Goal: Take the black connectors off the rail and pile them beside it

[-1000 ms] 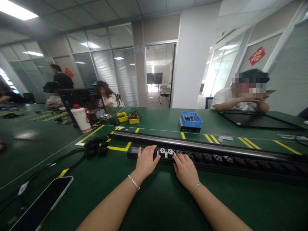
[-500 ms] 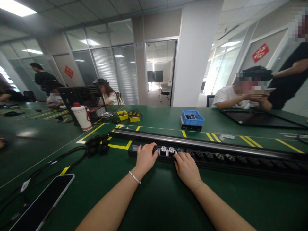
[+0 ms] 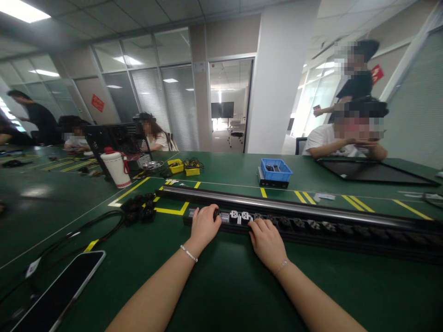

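A long black socket strip (image 3: 328,229) lies across the green table (image 3: 224,286), with two white socket inserts (image 3: 239,215) near its left end. My left hand (image 3: 204,225) has its fingers curled over the strip's left end, just left of the white inserts. My right hand (image 3: 266,240) lies palm down, its fingertips resting on the strip's front edge just right of the white inserts. A long dark rail with a silver top (image 3: 277,203) runs directly behind the strip.
A phone (image 3: 58,295) lies at the near left beside black cables (image 3: 100,226) and a pile of black plugs (image 3: 138,210). Farther back stand a white jug (image 3: 117,168), yellow bins (image 3: 176,166) and a blue bin (image 3: 276,170). Several people sit or stand around.
My left hand has slid a little left and curled its fingers over the strip's end. My right hand has barely moved. A standing person has walked behind the seated one at right.
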{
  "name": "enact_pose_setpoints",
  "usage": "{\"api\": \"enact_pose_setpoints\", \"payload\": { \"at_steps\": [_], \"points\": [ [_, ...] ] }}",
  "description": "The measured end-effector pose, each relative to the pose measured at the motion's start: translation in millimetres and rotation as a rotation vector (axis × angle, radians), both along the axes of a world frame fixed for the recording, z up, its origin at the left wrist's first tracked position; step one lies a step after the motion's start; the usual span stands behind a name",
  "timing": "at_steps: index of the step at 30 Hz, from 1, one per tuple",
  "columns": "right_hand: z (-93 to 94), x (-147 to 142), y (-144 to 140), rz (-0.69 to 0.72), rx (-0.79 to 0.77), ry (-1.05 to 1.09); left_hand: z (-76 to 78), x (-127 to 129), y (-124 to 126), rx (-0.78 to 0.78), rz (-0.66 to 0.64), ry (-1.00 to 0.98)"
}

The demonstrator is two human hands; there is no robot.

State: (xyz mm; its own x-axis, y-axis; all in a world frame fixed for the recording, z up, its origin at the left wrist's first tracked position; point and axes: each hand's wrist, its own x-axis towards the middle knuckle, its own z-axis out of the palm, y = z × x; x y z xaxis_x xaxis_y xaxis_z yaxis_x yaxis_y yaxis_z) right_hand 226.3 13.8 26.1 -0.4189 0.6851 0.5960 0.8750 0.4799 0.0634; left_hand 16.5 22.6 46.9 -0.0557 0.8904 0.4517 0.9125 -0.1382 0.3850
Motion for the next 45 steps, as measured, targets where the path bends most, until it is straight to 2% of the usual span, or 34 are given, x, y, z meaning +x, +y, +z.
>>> {"api": "enact_pose_setpoints", "payload": {
  "at_steps": [13, 24, 29, 45],
  "points": [
    [-0.9, 0, 1, -0.002, 0.007, 0.003, 6.6, 0, 1, -0.071, 0.063, 0.036],
    [0.6, 1, 0, 0.011, 0.008, 0.004, 6.2, -5, 1, -0.055, 0.061, 0.038],
    [-0.7, 0, 1, 0.008, 0.003, 0.005, 3.4, -7, 2, -0.042, 0.127, 0.04],
    [0.0, 0, -1, -0.006, 0.014, -0.001, 7.4, -15, 2, -0.146, 0.185, 0.0]
  ]
}}
